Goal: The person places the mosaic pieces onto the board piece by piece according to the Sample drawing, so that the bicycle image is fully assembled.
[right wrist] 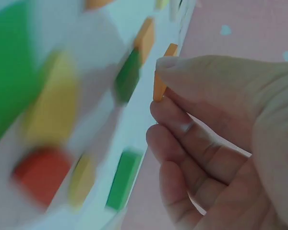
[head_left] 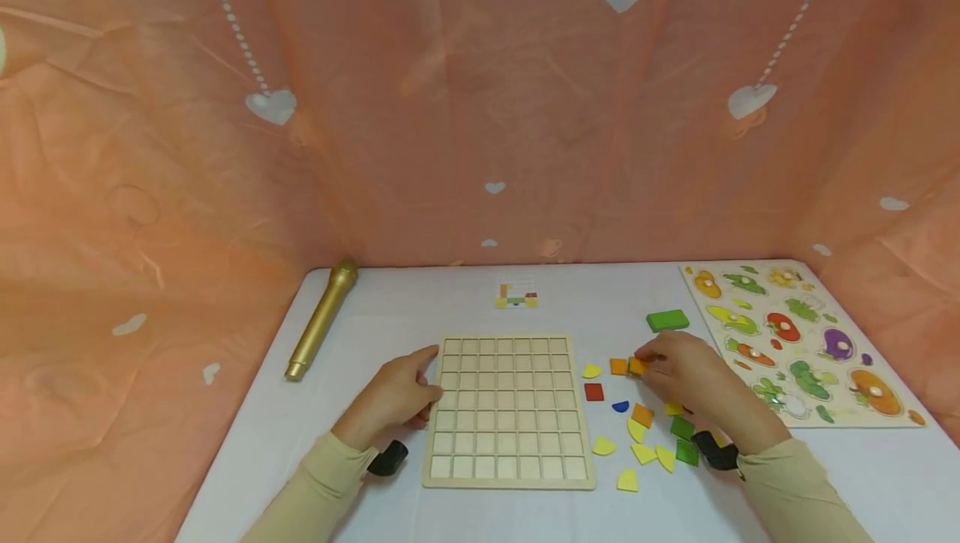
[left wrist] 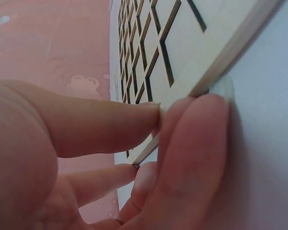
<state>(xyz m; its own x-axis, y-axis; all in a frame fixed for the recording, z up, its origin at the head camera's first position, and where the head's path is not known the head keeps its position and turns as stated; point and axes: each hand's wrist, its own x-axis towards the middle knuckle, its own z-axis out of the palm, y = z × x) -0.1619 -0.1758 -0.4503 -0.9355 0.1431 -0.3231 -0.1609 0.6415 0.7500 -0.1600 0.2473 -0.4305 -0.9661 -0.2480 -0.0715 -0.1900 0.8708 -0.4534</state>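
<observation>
Head view: left hand [head_left: 393, 389] on a wooden grid board [head_left: 507, 420], right hand [head_left: 684, 368] pinching an orange piece [right wrist: 159, 86]

Farthest left, a gold microphone [head_left: 321, 322] lies beyond the left hand and to its left. A black wrist mount [head_left: 387, 458] sits at the left wrist, just past the sleeve [head_left: 322, 476]. The left hand grips the grid board's left rim: thumb on the rim, other fingers against the edge, the index fingertip near the far corner. The board lies flat between the two hands, and a small printed card [head_left: 516, 296] lies beyond it.

Right of the board, loose pieces are scattered beside and below the right hand. A red square [head_left: 594, 392], a blue half-round [head_left: 620, 406] and a yellow quarter-round [head_left: 592, 371] lie to that hand's left, and a second orange square [head_left: 618, 366] is just beside its fingertips. The right hand clamps the orange piece between thumb and finger, holding it tilted on edge, its other fingers curled. Green squares [head_left: 687, 452] lie on the wearer's side of that hand, near the wrist; a green block [head_left: 667, 320] lies just beyond it. Rightmost, past the right hand, is a vegetable puzzle [head_left: 819, 380].
</observation>
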